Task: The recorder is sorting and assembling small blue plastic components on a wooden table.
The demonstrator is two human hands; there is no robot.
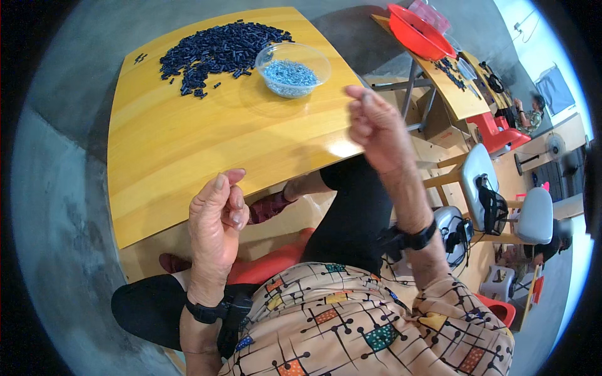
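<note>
Dark tubular pieces point(226, 49) heaped toward far edge of yellow surface point(169, 160). Clear bowl point(318, 64) of blue bits point(290, 74) close by, nearer right edge. Left hand point(211, 225), fingers curled, at near edge; right hand point(382, 135), blurred, by near-right corner. Cannot tell whether either grips anything.

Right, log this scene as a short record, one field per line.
Left hand: by the near edge of the yellow table, fingers curled; anything held is too small to tell
Right hand: raised near the table's right side, blurred, thumb and forefinger close together; contents unclear
Yellow table: bears a pile and a bowl
Pile: small dark pieces, heaped toward the far side, a few strays
Clear bowl: right of the pile, holding small light-blue pieces
Background: red basin on another table
</note>
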